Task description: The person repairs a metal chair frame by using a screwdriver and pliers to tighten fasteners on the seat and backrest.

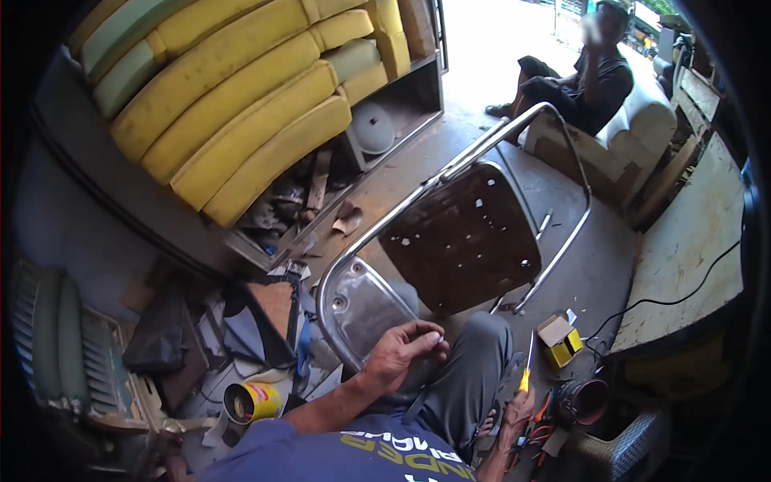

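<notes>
A metal-tube chair frame lies tipped over in front of my knees. Its dark brown board, marked with small holes and pale spots, faces me, and a second, greyish panel is set in the frame's near end. My left hand is above my lap beside that panel, thumb against curled fingers; whatever is in them is too small to make out. Down at my right side, my right hand grips a screwdriver by its yellow handle, its thin shaft pointing up.
Right of the screwdriver is an opened yellow box, with scattered tools and a dark round can nearby. A yellow tin stands at left among scraps. Yellow foam pieces fill a rack. Another person sits beyond the chair.
</notes>
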Available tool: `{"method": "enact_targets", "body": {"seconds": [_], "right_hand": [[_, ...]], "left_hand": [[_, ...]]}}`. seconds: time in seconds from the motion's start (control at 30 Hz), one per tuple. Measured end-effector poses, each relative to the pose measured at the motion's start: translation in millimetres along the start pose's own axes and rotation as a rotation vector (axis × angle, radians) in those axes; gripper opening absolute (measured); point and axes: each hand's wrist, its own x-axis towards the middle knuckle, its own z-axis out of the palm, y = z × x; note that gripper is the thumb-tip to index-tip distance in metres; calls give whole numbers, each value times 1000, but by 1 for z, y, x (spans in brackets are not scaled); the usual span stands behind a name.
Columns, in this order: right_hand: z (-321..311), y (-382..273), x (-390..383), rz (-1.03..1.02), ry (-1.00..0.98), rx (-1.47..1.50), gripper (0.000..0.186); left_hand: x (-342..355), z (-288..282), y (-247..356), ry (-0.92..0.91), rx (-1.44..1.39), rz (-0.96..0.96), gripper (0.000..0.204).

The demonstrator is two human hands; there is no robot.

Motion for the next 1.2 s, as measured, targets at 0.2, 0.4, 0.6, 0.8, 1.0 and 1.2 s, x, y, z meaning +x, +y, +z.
{"method": "enact_targets", "body": {"seconds": [0.2, 0.4, 0.6, 0.8, 1.0, 1.2], "right_hand": [[-34, -210, -75, -604, -329, 581, 30], [-36, -254, -94, -849, -426, 389, 28], [-34, -259, -97, -903, -399, 367, 28], [-40, -261, -98, -945, -355, 311, 28], [-45, -264, -98, -1052, -281, 215, 31], [-50, -265, -101, -1063, -280, 191, 28]], "left_hand": [[-4, -5, 12, 144, -156, 137, 13], [-18, -13, 33, 109, -352, 195, 15], [-22, -22, 38, 100, -421, 218, 14], [-19, -19, 38, 130, -414, 215, 13], [-17, -16, 34, 163, -398, 217, 13], [-19, -13, 36, 125, -278, 281, 13]]}}
